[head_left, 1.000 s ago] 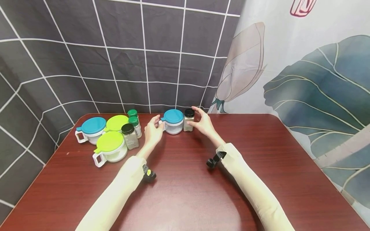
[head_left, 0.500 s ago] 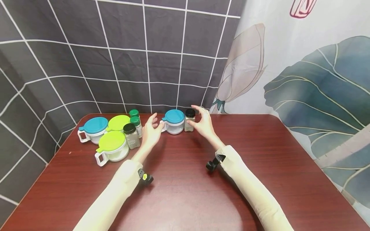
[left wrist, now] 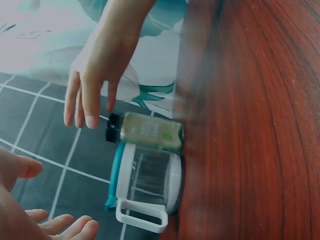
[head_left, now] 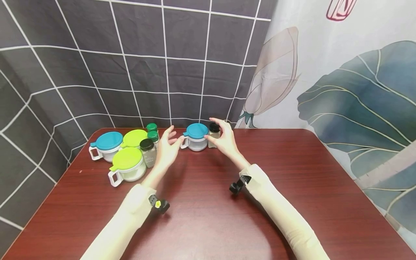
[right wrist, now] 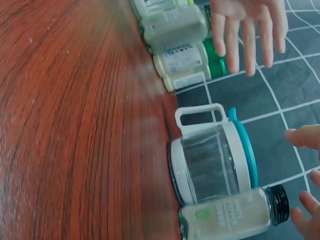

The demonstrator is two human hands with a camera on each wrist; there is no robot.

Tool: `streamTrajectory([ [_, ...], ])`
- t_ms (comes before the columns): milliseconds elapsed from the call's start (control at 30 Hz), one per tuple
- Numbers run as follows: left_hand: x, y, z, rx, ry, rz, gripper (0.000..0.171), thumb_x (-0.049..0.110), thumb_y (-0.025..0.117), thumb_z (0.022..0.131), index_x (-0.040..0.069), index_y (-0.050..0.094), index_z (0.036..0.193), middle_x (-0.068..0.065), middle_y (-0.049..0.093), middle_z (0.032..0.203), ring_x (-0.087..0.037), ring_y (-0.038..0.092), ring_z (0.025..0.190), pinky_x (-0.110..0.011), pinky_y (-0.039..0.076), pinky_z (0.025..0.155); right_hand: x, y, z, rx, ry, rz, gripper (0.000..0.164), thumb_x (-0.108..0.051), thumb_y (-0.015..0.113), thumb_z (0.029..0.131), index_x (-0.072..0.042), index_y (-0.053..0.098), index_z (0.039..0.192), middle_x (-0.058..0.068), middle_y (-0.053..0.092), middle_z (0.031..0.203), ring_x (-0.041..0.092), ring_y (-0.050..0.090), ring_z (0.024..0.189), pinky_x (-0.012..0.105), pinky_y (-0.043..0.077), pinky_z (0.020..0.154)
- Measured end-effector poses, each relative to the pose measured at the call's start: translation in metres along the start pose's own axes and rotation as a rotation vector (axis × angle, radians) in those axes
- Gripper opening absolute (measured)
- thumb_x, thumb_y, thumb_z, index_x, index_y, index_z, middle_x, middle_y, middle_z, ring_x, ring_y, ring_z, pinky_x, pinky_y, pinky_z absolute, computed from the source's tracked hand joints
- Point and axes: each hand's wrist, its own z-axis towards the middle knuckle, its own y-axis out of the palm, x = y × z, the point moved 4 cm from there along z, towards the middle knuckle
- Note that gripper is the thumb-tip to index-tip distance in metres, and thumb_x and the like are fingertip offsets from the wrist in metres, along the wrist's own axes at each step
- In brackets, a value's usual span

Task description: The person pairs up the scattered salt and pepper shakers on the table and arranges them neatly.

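Note:
Near the table's back edge stands a clear seasoning pot with a blue lid and white handle, its handle toward the left. Against its right side is a black-capped glass spice jar, upright on the table. My right hand hovers by the jar with fingers spread; its thumb overlaps the pot's right edge in the head view, and the right wrist view shows a gap between fingertips and cap. Left of the handle, my left hand is held with fingers apart and holds nothing. Both palms face inward.
At the back left stand another blue-lidded pot, two green-lidded pots, a second black-capped jar and two green-capped shakers, grouped closely together. A grey checked cloth hangs behind the table.
My left hand has drawn left, away from the pot's handle. My right hand has come off the spice jar and shifted slightly left. Pot and jar stay in place.

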Motion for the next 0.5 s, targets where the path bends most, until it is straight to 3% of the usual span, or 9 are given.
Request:
streamTrajectory([
  [267, 0.008, -0.012, -0.004, 0.042, 0.038, 0.001, 0.061, 0.019, 0.063, 0.091, 0.007, 0.038, 0.145, -0.019, 0.053, 0.139, -0.036, 0.057, 0.121, -0.047, 0.046, 0.102, -0.010, 0.008, 0.003, -0.007, -0.023, 0.037, 0.058, -0.010, 0.082, 0.073, -0.011, 0.060, 0.126, 0.008, 0.062, 0.126, 0.028, 0.055, 0.114, 0.040, 0.049, 0.093],
  [500, 0.006, -0.027, -0.007, 0.053, 0.037, 0.003, 0.061, 0.022, 0.063, 0.092, 0.009, 0.037, 0.146, -0.015, 0.052, 0.140, -0.033, 0.055, 0.123, -0.045, 0.044, 0.104, -0.020, 0.014, 0.005, -0.018, -0.059, 0.060, 0.056, -0.010, 0.082, 0.073, -0.009, 0.061, 0.125, 0.011, 0.063, 0.120, 0.028, 0.055, 0.108, 0.048, 0.050, 0.092],
])
